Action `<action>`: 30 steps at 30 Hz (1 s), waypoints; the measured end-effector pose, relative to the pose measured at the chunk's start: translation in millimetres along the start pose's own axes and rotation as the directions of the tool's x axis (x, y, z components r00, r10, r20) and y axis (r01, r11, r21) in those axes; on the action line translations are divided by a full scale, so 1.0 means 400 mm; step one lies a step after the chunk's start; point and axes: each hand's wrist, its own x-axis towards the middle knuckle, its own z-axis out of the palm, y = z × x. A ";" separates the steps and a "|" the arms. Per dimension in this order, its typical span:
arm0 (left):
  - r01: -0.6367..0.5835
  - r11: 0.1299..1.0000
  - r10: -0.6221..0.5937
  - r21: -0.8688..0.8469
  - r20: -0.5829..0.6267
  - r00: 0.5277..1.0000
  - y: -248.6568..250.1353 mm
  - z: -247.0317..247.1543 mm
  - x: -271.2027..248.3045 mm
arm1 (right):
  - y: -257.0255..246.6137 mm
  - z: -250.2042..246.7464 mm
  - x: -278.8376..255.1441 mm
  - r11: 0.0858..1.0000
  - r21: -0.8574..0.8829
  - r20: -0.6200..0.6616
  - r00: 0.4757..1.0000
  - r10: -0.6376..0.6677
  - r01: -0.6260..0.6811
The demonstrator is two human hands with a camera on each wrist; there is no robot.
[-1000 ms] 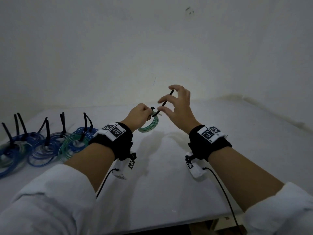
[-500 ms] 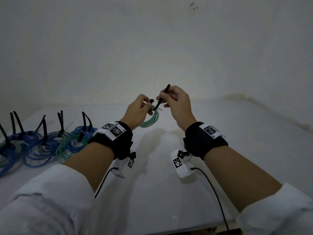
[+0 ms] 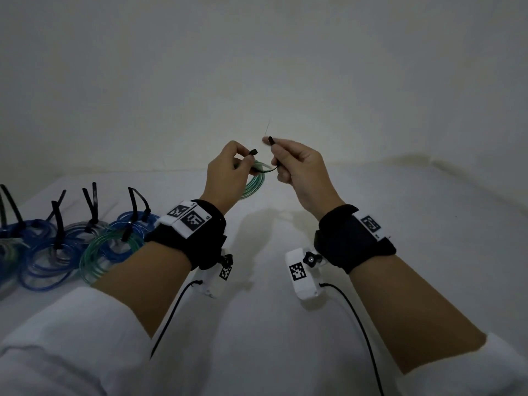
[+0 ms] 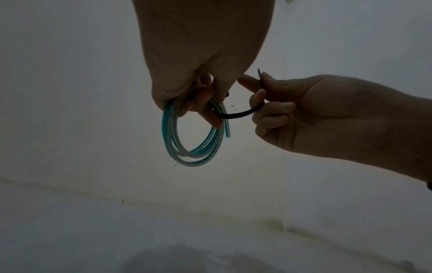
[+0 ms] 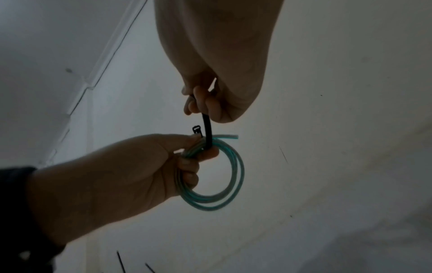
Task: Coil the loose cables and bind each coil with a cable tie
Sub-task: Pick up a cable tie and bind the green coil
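Left hand (image 3: pixel 225 172) pinches green cable coil (image 4: pixel 194 136) above the table, keeping loops stacked. Right hand (image 3: pixel 300 170) grips black cable tie (image 4: pixel 238 115) tail, probably to feed the head (image 3: pixel 253 152).

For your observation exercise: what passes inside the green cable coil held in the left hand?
The left hand's fingers and a black cable tie pass through the green cable coil; the tie's path behind the fingers is hidden.
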 end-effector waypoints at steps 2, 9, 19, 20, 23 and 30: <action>-0.014 1.000 0.014 0.015 -0.008 1.000 -0.008 0.003 0.002 | 0.007 -0.001 0.008 1.000 0.004 -0.009 1.000 0.005 -0.005; -0.057 0.998 0.058 0.039 -0.011 0.998 -0.029 0.012 0.015 | 0.031 -0.008 0.032 0.997 -0.022 -0.074 0.994 0.077 -0.079; -0.078 0.996 0.077 0.034 0.018 0.997 -0.053 0.016 0.016 | 0.069 -0.008 0.029 0.994 -0.061 -0.078 0.993 0.089 -0.094; -0.078 0.996 0.077 0.040 0.022 0.997 -0.055 0.016 0.014 | 0.069 -0.007 0.029 0.994 -0.061 -0.076 0.993 0.090 -0.094; -0.073 0.996 0.071 0.060 0.026 0.997 -0.060 0.018 0.008 | 0.071 -0.007 0.029 0.993 -0.065 -0.077 0.992 0.097 -0.102; -0.061 0.996 0.059 0.061 0.026 0.998 -0.060 0.031 0.006 | 0.073 -0.014 0.029 0.991 -0.072 -0.074 0.991 0.107 -0.113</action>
